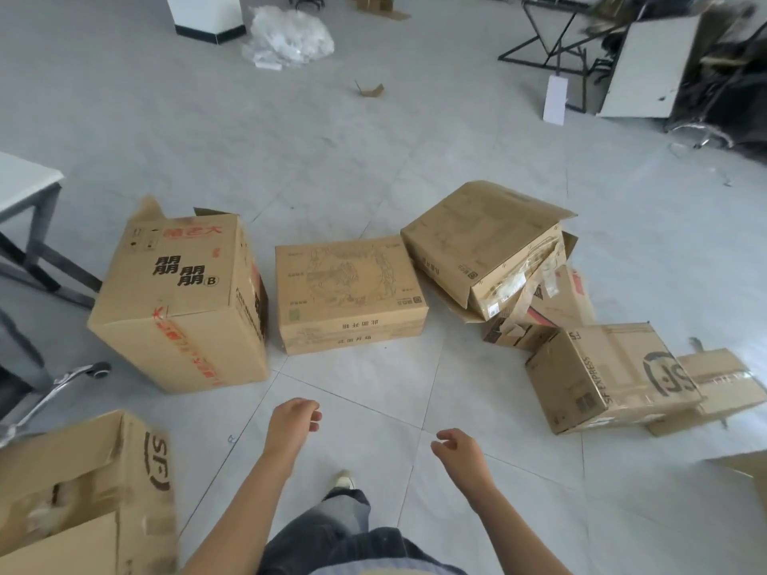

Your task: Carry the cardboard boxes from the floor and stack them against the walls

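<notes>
Well, I am looking down through the head camera at a pale grey tiled floor (pixel 373 159), which is carrying all the cardboard boxes. A tall brown cardboard box with black and red printing (pixel 178 300) is standing at the left. Just beside it is lying a flat brown cardboard box with a faint line drawing on top (pixel 348 292). To the right, an open brown cardboard box with torn tape (pixel 485 246) is leaning tilted on flattened cardboard. Nearer me, a brown cardboard box marked SF Express (pixel 610 375) is sitting against a smaller taped brown box (pixel 722 379). An open brown box with an SF logo (pixel 83 491) is filling the lower left corner.

Farther off, a heap of crumpled clear plastic (pixel 290 35) is lying by a white pillar with a black base (pixel 205 14). A black metal frame (pixel 552 39) and a leaning white board (pixel 647 68) are crowding the far right. A white-topped table with dark legs (pixel 20 180) is poking in at the left edge.

Both bare forearms are reaching forward over the tiles. The left grip (pixel 290 421) is hanging loosely curled and holding nothing. The right grip (pixel 460 450) is half open, with its fingers relaxed, and is also holding nothing. Neither is touching a box.

Bare tile is showing between the grips and the flat box, and a narrow gap is running between the flat box and the tilted one.
</notes>
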The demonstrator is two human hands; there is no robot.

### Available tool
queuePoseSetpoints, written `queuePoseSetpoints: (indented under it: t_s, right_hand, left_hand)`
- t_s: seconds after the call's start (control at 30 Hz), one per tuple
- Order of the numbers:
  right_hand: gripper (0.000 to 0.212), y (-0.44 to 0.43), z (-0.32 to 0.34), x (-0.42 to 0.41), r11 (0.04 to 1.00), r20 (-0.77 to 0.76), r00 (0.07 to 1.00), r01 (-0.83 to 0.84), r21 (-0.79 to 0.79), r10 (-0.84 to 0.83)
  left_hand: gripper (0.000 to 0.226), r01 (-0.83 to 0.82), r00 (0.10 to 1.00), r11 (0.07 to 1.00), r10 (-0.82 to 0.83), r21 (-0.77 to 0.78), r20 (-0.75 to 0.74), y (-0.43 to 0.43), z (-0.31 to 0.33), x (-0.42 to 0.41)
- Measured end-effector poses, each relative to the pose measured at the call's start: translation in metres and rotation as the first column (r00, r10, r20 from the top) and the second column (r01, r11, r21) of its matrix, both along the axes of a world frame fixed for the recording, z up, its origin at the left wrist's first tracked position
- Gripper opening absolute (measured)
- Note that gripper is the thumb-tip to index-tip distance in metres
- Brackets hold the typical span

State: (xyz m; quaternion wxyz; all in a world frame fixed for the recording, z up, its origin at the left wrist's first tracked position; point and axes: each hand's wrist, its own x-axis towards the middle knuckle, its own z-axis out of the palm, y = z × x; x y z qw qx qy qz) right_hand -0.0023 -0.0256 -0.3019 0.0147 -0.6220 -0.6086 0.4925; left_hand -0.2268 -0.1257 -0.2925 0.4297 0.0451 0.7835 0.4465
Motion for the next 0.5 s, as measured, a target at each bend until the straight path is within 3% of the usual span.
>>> queuePoseSetpoints:
  t_s: [0.13, 0.3, 0.5]
  right_hand:
    - [0.032, 0.044, 0.0, -0.043, 1.0, -0.003, 1.0, -0.022, 0.013, 0.022]
    - [0.031, 0.08, -0.014, -0.052, 0.999, 0.026, 0.999, 0.026, -0.026, -0.025]
    - [0.033, 0.148, -0.034, -0.055, 0.991, 0.086, 0.991, 0.106, -0.084, -0.099]
  left_hand:
    - [0.017, 0.032, 0.999, 0.999, -0.032, 0.025, -0.013, 0.06, 0.003, -0.039]
    - [0.018, 0.12, 0.992, 0.99, -0.117, -0.074, 0.04, 0.088, -0.02, -0.047]
    - [0.015, 0.022, 1.0, 0.99, -0.019, -0.138, 0.02, 0.13, -0.032, -0.081]
